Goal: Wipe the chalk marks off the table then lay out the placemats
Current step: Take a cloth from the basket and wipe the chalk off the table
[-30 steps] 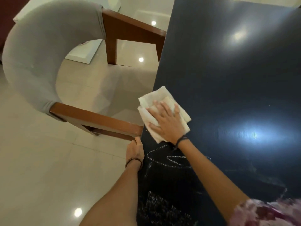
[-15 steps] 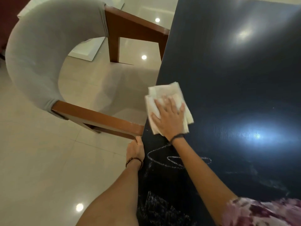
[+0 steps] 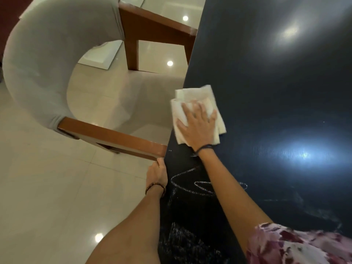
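Head view: right hand point(image 3: 198, 126) lies flat, fingers spread, pressing the folded cloth point(image 3: 200, 100) on the dark table point(image 3: 276, 82) nr its left edge. Chalk marks point(image 3: 190, 184) sit btwn cloth & person, unwiped. Left hand point(image 3: 156, 173) grips the table edge beside the chair point(image 3: 114, 134). Best approach: even pressure, overlapping strokes toward the marks. No placemats in view.
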